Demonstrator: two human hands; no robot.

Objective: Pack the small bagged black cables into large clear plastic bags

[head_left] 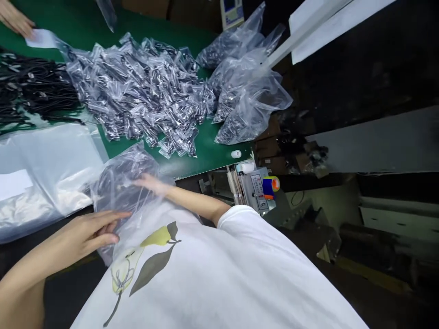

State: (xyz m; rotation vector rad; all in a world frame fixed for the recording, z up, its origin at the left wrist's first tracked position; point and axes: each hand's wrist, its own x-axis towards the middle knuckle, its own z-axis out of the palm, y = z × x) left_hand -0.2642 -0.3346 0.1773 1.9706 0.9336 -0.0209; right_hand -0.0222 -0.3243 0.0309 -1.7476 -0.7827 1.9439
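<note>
A large clear plastic bag (120, 183) with dark cables inside rests against my white shirt at the green table's near edge. My left hand (92, 230) lies on the bag's near side, fingers stretched and close together. My right hand (151, 183) is inside or behind the bag's film, fingers extended and blurred. Neither hand grips anything I can name.
A heap of small bagged cables (144, 96) covers the green table (212, 151). Loose black cables (30, 87) lie at the left, flat clear bags (41, 169) below them. Filled large bags (243, 91) stand at the right. Another person's hand (13, 18) holds white paper far left.
</note>
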